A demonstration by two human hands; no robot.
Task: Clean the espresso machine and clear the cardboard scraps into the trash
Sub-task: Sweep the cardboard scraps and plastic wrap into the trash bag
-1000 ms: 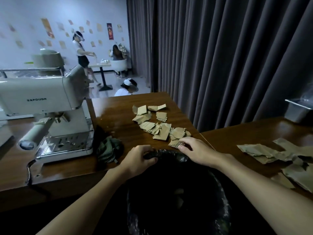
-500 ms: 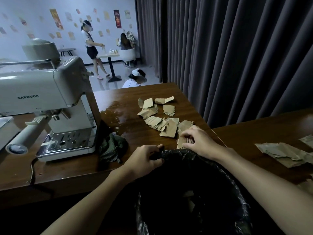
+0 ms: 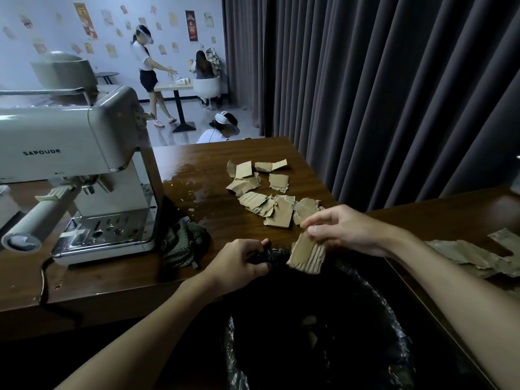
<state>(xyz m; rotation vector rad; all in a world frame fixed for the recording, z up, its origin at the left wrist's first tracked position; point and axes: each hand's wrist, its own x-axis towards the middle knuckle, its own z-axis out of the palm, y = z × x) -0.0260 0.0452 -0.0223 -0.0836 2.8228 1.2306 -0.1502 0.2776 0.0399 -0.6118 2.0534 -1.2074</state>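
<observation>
Our right hand (image 3: 346, 229) is up now, pinching one cardboard scrap (image 3: 306, 256) between thumb and fingers, just over the black trash bag (image 3: 388, 319). Half a second ago it was down on the pile at the table edge. Our left hand (image 3: 239, 263) still grips the bag's rim. About eight scraps (image 3: 264, 190) lie on the table (image 3: 112, 277). We count one espresso machine (image 3: 70, 142) and one green cloth (image 3: 183, 243) beside it.

One head-worn wide-angle view, forward and down, close above the table (image 3: 112, 277) and trash bag (image 3: 388, 311).
</observation>
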